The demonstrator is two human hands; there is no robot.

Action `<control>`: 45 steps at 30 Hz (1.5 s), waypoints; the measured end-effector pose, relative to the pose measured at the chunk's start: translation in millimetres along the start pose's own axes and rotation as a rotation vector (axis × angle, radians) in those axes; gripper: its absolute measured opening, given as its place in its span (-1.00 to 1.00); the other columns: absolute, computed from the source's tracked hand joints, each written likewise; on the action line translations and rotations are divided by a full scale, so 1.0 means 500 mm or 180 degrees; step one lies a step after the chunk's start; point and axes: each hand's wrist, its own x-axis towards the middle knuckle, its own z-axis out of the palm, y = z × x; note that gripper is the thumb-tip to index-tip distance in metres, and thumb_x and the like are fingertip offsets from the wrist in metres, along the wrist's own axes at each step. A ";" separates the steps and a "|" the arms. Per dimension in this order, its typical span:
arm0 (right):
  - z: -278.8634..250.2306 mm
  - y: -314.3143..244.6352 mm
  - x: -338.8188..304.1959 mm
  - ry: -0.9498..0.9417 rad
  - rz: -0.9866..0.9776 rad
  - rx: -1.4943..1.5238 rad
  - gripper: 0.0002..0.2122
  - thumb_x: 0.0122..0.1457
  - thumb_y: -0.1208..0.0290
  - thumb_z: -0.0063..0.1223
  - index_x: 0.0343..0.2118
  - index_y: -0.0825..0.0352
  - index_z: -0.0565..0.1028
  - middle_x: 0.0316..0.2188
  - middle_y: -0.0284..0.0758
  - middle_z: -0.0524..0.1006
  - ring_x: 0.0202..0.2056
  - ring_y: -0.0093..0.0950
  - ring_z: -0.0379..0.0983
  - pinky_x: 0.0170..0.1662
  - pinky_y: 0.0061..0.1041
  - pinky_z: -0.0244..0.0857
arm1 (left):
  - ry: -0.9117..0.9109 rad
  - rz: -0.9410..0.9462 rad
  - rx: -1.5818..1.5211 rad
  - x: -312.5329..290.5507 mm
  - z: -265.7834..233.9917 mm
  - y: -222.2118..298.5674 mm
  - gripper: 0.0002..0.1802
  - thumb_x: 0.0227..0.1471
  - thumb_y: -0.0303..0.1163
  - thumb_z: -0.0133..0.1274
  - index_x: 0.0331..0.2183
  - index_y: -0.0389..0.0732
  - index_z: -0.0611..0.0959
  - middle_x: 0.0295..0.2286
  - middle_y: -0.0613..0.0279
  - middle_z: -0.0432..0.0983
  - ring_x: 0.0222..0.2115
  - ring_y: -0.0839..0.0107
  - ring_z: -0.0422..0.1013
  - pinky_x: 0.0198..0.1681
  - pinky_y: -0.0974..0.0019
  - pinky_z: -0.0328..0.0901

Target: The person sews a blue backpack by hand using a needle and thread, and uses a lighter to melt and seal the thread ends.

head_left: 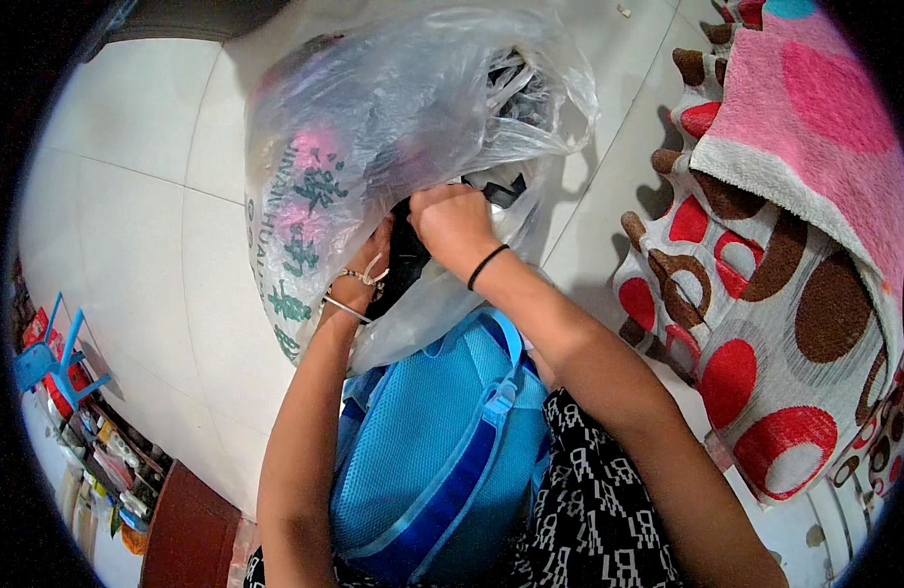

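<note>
A big translucent plastic bag [373,127] with green and pink print lies on the floor in front of me, its mouth open toward me. Inside its mouth shows black material [406,257], too dark to name. My left hand [373,250], with bracelets at the wrist, reaches into the mouth; plastic and shadow hide most of its fingers. Beside it, my right hand [452,223], a black band on its wrist, is closed at the edge of the black material; what it grips is hidden. A light-blue backpack [422,431] with dark-blue straps rests against my lap, between my forearms.
At the right stands a seat covered with a red, brown and white patterned cloth [726,372] and a pink towel [814,108]. To the far left are a blue stool [60,363] and several small packages [114,461]. A reddish-brown panel [192,529] stands at lower left.
</note>
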 end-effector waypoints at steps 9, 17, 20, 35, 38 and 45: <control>0.029 0.000 0.034 0.0257 -0.0019 -0.0051 -0.88 -0.11 0.48 -0.11 -0.61 0.28 0.50 -0.58 -0.20 0.49 -0.49 -0.24 0.45 -0.50 -0.31 0.31 | -0.0236 -0.1062 -0.1400 -0.012 -0.040 0.049 -0.65 0.07 -0.15 -0.20 -0.30 -0.22 0.49 -0.52 0.25 0.43 -0.50 0.43 0.33 -0.39 0.41 0.21; -0.005 0.035 -0.015 0.0332 0.0673 0.1044 -0.87 -0.13 0.37 0.00 -0.57 0.31 0.51 -0.62 -0.14 0.46 -0.50 -0.17 0.42 -0.48 -0.26 0.28 | -0.0147 -0.1290 -0.2940 -0.014 -0.023 0.013 -0.67 0.07 -0.19 -0.17 -0.20 -0.18 0.46 -0.51 0.40 0.39 -0.49 0.54 0.30 -0.41 0.48 0.19; -0.012 0.043 -0.021 0.0255 0.0753 0.1161 -0.86 -0.11 0.37 -0.01 -0.54 0.31 0.52 -0.59 -0.13 0.48 -0.51 -0.19 0.43 -0.44 -0.26 0.30 | -0.0368 -0.1370 -0.3242 -0.008 -0.022 0.032 -0.69 0.05 -0.20 -0.14 -0.20 -0.15 0.49 -0.53 0.38 0.39 -0.50 0.56 0.32 -0.41 0.46 0.22; -0.037 0.038 -0.045 -0.0174 0.0793 0.0745 -0.86 -0.11 0.40 0.00 -0.55 0.38 0.46 -0.63 -0.04 0.45 -0.52 -0.10 0.41 -0.43 -0.20 0.29 | -0.0069 0.0200 0.0645 0.027 0.013 0.125 -0.75 -0.07 -0.37 -0.10 -0.26 -0.10 0.53 -0.41 -0.07 0.46 -0.38 -0.02 0.39 -0.36 0.07 0.29; -0.038 0.043 -0.050 -0.0185 0.0797 0.0755 -0.84 -0.10 0.38 -0.01 -0.53 0.38 0.47 -0.63 -0.05 0.45 -0.52 -0.11 0.41 -0.42 -0.20 0.29 | -0.0404 0.0416 0.1029 0.046 0.004 0.124 -0.75 -0.05 -0.44 -0.15 -0.26 -0.23 0.48 -0.31 -0.09 0.42 -0.30 -0.02 0.35 -0.27 0.12 0.25; -0.038 0.043 -0.059 -0.0256 0.0809 0.0754 -0.84 -0.10 0.37 0.00 -0.51 0.37 0.47 -0.64 -0.05 0.45 -0.51 -0.11 0.41 -0.41 -0.21 0.29 | -0.0375 0.0738 0.1371 0.066 0.027 0.093 -0.77 -0.09 -0.43 -0.09 -0.30 -0.21 0.51 -0.37 -0.12 0.45 -0.31 -0.06 0.37 -0.29 0.06 0.28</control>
